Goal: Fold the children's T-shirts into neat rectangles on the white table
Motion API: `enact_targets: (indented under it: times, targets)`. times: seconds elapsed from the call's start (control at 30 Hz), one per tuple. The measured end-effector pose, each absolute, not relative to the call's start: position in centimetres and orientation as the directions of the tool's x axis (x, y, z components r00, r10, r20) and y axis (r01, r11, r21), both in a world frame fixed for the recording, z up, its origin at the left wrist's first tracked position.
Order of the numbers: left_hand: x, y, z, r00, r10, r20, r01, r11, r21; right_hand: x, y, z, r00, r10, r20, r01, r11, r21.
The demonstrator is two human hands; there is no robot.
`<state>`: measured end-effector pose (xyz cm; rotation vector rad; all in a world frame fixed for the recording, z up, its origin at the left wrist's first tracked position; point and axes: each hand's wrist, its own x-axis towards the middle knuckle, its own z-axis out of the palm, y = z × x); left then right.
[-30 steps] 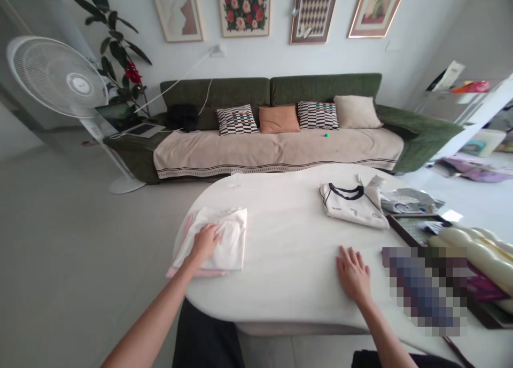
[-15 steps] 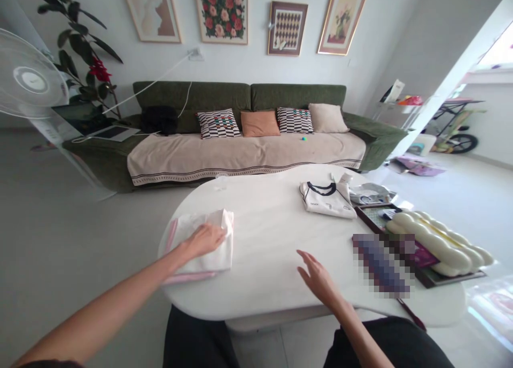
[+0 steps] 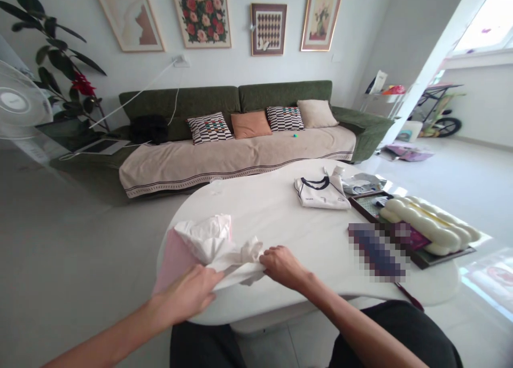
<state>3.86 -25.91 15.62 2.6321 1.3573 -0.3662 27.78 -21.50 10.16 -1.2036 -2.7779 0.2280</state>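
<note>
A crumpled white cloth with a pink part (image 3: pixel 204 240) lies at the near left of the white oval table (image 3: pixel 260 218), lifted off its folded shape. My left hand (image 3: pixel 186 293) grips its pink-and-white lower edge near the table's front rim. My right hand (image 3: pixel 282 266) pinches a twisted white end of the same cloth. Both hands hold it between them. Farther back on the table lies a folded white shirt with a navy collar (image 3: pixel 320 193), away from both hands.
A tray (image 3: pixel 360 208) holding papers and a cream wavy cushion (image 3: pixel 425 224) sits at the table's right, beside a pixelated patch (image 3: pixel 377 252). Behind the table stand a green sofa (image 3: pixel 236 165) with a beige throw and a fan (image 3: pixel 14 101).
The folded cloth has been lifted and opened into a crumpled shape. My right hand moved left and took hold of it, and my left hand moved toward me, gripping its edge.
</note>
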Motion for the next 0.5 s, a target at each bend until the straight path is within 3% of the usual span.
enact_targets:
  times: [0.13, 0.27, 0.4, 0.5]
  targets:
    - [1.5, -20.2, 16.9, 0.468, 0.86, -0.205, 0.853, -0.5, -0.147, 31.0, -19.7, 14.9, -0.618, 0.764, 0.186, 0.726, 0.645, -0.237]
    - [0.9, -14.9, 21.7, 0.404, 0.908, 0.112, 0.882, -0.354, -0.312, 33.5, -19.1, 21.3, -0.563, 0.658, 0.5, 0.538, 0.751, -0.384]
    - [1.3, -12.2, 27.6, 0.38, 0.826, 0.416, 0.91, -0.252, -0.33, 36.1, -19.4, 26.2, -0.494, 0.729, 0.475, 0.501, 0.684, -0.53]
    - [2.1, -11.6, 30.9, 0.37, 0.688, 0.625, 0.929, -0.295, -0.225, 38.1, -19.7, 27.8, -0.406, 0.8, 0.442, 0.529, 0.601, -0.599]
